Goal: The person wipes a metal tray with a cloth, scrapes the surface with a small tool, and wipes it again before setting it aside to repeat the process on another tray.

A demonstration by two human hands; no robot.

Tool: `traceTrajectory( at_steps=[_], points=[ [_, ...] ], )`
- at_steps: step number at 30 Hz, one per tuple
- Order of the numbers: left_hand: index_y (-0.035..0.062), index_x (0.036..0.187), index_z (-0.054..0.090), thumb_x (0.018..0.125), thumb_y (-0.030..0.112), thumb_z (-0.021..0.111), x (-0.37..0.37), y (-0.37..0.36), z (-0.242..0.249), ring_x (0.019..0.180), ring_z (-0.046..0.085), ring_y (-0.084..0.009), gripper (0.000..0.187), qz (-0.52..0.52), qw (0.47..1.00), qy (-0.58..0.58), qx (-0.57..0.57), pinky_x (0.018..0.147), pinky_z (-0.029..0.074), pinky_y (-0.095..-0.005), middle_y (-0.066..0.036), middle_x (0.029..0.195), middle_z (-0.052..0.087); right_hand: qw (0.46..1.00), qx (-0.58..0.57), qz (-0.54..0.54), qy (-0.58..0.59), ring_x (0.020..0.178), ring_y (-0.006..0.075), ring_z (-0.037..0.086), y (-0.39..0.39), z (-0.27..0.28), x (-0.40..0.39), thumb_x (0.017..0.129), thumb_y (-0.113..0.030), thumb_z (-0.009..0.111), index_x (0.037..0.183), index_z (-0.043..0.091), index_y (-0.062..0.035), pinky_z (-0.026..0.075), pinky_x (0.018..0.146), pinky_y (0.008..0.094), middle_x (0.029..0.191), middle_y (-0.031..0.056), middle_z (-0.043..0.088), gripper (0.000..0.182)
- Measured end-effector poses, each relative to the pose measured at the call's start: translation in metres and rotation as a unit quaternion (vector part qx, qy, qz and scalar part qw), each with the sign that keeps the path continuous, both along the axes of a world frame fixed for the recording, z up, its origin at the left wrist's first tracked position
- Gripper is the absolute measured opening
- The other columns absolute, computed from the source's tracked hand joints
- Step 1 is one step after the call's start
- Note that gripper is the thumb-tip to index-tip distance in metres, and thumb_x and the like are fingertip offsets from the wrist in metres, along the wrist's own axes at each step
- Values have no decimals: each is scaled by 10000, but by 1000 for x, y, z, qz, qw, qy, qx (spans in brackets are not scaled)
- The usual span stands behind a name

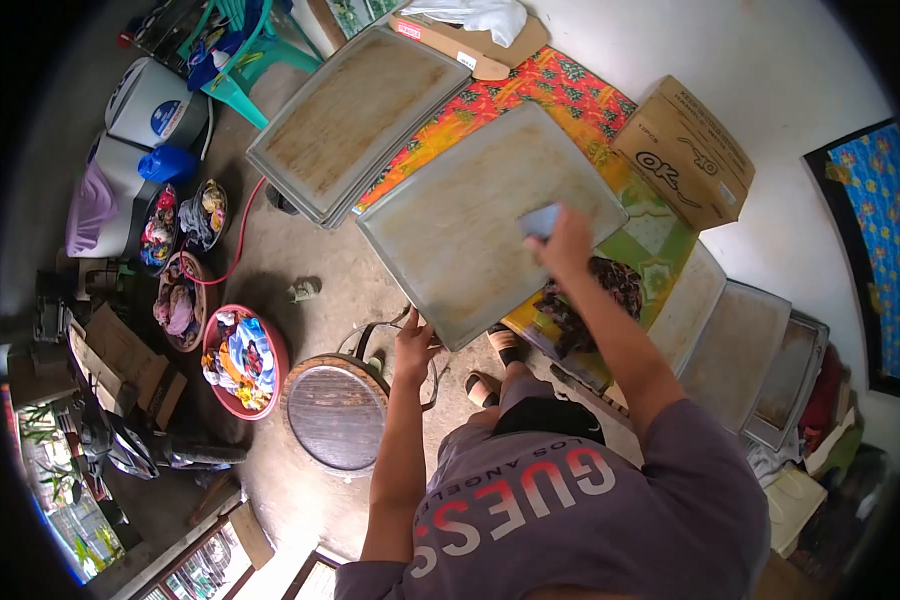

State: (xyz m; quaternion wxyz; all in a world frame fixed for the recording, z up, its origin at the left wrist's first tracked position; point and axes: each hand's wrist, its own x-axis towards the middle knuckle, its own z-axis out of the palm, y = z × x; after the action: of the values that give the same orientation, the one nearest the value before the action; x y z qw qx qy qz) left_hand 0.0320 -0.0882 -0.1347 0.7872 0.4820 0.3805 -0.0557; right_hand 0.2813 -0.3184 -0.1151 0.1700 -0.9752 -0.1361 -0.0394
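A large flat metal baking tray (pixel 470 210) with brownish stains lies tilted in front of me. My left hand (pixel 417 348) grips its near corner, with the fingers closed at the rim. In my right hand (pixel 565 245) is a flat blue-grey scraper (pixel 540 220), held against the tray's face toward its right side. The right fingers are closed round the scraper and slightly blurred. Beyond, to the left, a stack of similar stained trays (pixel 365 110) overlaps the patterned tablecloth (pixel 560 85). A dark patterned cloth (pixel 610 290) is bunched below my right forearm.
More trays (pixel 735 340) lean at the right, below a cardboard box (pixel 685 150). A round wooden-topped stool (pixel 337 415) stands near my left forearm. Left of it are a red basin of clothes (pixel 280 345), other filled tubs, a washing machine (pixel 150 110) and a green chair (pixel 255 70).
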Motion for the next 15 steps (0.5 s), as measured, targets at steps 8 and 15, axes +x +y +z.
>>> traceTrajectory(
  at_steps=[8, 15],
  points=[
    [83, 1525, 164, 979, 115, 503, 3, 1, -1, 761, 635, -188, 643, -3, 999, 27, 19, 640, 541, -333, -93, 961, 620, 996, 24, -50, -71, 946, 396, 576, -13, 0, 14, 596, -360, 836, 1169, 494, -13, 449, 850, 507, 1016, 200, 604, 752],
    [102, 1528, 169, 976, 121, 515, -2, -3, -3, 742, 628, -169, 652, 8, 1000, 18, -4, 616, 533, -306, -83, 962, 634, 990, 52, -131, 30, 1054, 409, 556, -16, 2, 14, 601, -374, 841, 1200, 469, 6, 463, 867, 488, 1148, 240, 568, 802]
  ],
)
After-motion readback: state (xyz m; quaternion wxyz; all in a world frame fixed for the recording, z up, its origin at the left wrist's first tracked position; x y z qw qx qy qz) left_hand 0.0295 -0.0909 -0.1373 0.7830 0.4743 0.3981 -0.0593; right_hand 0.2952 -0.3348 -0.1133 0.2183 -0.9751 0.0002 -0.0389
